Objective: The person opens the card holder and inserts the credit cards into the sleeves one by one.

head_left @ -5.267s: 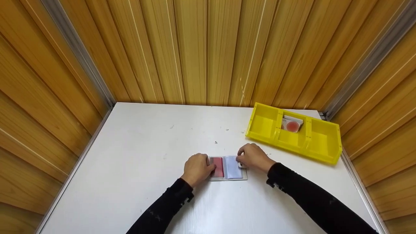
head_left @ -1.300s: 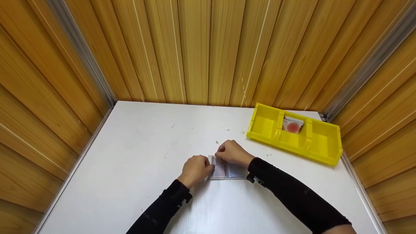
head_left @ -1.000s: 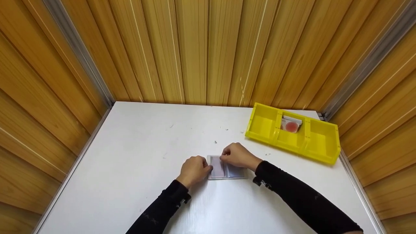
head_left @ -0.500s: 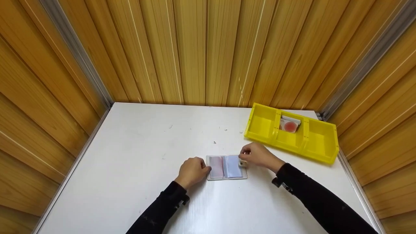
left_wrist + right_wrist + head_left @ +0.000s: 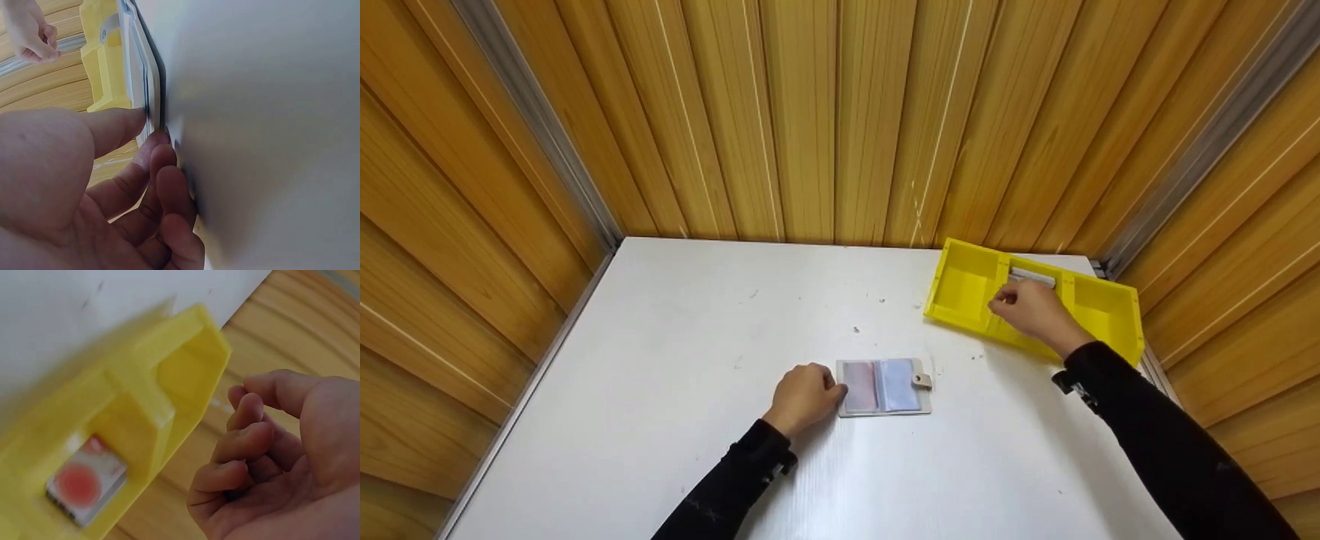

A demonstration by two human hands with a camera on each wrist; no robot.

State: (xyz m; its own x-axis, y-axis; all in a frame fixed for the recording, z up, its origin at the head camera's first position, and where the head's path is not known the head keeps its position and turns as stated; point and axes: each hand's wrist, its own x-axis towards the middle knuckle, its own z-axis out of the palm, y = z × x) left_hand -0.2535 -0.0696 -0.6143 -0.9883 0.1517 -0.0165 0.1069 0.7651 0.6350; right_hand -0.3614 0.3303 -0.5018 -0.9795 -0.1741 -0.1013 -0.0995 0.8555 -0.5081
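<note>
A small card holder lies spread flat on the white table, with clear sleeves, pinkish on the left and pale blue on the right. A snap tab sits at its right edge. My left hand pinches the holder's left edge, thumb on top and index finger at the underside in the left wrist view. Over the yellow tray hovers my right hand, fingers curled, thumb tip against the index finger, nothing visible between them. In the tray's middle compartment is a stack of cards, its top one bearing a red circle.
The three-compartment tray stands at the back right of the table, close to the wood-patterned wall. Small dark specks dot the tabletop. Grey metal posts rise at the back corners.
A sleeve page was turned, and the left side looks paler than at first. My right hand has let go at the tab and moved right and back over the tray. The left hand stays.
</note>
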